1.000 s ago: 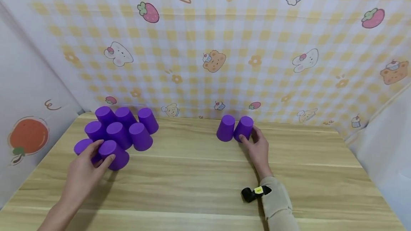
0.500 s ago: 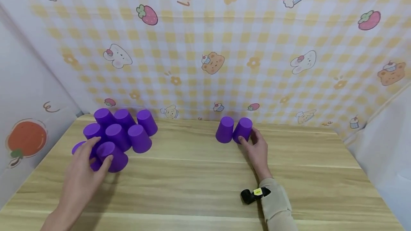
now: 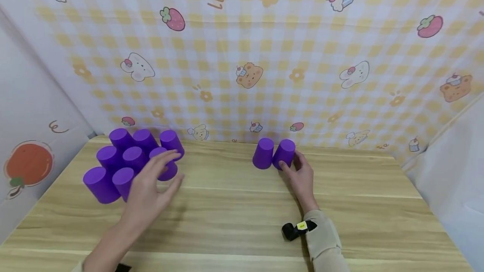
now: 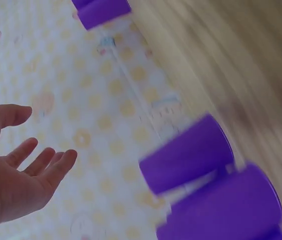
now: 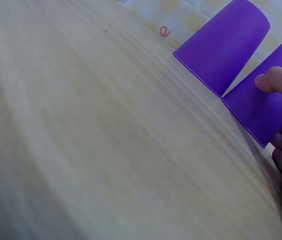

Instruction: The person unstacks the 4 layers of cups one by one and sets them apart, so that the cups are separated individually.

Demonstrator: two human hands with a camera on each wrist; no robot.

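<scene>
Above the purple cups (image 3: 132, 158), left hands (image 3: 151, 188) outspread, empty.

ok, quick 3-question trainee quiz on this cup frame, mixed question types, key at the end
1. True or false: the left hand is gripping a purple cup.
2. How many upturned purple cups stand in the pair by the right hand? A) one B) two C) four
3. Fill in: the right hand's thumb touches the ___ cup of that pair, seen from the head camera.

Key
1. False: its fingers are spread and hold nothing, in front of the left cluster of cups.
2. B
3. Right-hand cup; the left one stands beside it on the wooden table.
</scene>
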